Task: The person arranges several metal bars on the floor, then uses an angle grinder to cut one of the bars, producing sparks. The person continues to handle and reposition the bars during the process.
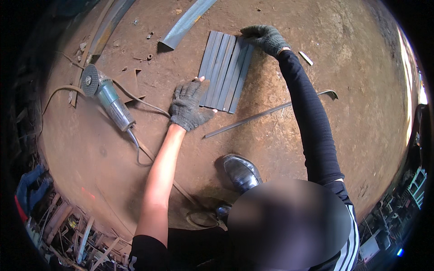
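Observation:
Several dark grey metal bars (226,72) lie side by side on the ground, their ends roughly level. My left hand (187,104), in a grey fingerless glove, rests against the left side of the row. Its fingers are stretched and apart, with the thumb by the near ends. At the far right corner my right hand (266,39), also in a grey glove, has its fingers bent over the bar ends; their tips are partly hidden. A thin metal rod (248,121) with a hooked end lies nearer to me.
An angle grinder (110,101) with its cord lies at the left. Beyond it is a long metal piece (106,31), and a metal channel (187,25) lies at the far side. My black shoe (242,172) stands nearby. Piled scrap (77,235) lines the lower left edge.

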A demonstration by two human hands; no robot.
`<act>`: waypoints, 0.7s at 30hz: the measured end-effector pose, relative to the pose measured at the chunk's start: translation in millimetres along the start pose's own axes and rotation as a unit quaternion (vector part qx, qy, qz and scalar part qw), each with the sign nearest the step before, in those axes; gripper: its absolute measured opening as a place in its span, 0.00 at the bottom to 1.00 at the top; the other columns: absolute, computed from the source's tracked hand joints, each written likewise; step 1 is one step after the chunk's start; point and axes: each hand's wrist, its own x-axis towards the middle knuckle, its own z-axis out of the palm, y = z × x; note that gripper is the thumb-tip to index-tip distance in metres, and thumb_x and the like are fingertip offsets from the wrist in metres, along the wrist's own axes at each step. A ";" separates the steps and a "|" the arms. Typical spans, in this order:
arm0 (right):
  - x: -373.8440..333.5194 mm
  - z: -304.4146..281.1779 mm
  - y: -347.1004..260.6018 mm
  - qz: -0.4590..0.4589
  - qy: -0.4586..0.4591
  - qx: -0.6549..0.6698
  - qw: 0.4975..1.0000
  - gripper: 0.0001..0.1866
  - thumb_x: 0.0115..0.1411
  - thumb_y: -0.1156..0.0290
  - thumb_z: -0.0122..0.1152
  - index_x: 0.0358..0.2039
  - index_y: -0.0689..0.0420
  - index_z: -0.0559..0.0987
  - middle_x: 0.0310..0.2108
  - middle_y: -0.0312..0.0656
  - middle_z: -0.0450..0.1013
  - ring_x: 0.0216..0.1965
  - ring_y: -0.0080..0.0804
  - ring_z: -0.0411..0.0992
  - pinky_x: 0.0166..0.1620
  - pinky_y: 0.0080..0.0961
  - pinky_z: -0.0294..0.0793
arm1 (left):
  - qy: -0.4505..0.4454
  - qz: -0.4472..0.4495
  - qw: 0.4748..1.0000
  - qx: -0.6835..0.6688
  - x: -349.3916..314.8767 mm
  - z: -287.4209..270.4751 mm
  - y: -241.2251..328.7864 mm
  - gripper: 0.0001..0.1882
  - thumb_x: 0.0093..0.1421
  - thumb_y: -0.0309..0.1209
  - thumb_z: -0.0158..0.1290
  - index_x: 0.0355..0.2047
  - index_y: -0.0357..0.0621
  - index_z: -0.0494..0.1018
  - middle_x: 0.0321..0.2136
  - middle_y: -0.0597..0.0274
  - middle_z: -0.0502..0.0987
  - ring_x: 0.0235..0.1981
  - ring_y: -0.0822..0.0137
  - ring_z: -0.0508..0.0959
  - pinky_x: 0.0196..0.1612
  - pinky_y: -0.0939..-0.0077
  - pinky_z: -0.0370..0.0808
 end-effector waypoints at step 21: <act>4.2 -2.4 2.4 -0.013 -0.025 0.009 1.000 0.21 0.58 0.81 0.61 0.52 0.51 0.82 0.49 0.38 0.80 0.51 0.30 0.78 0.59 0.27 0.73 | 0.004 0.002 1.000 0.019 1.8 -1.8 3.1 0.51 0.43 0.52 0.68 0.64 0.45 0.63 0.66 0.56 0.63 0.67 0.51 0.61 0.68 0.44 0.54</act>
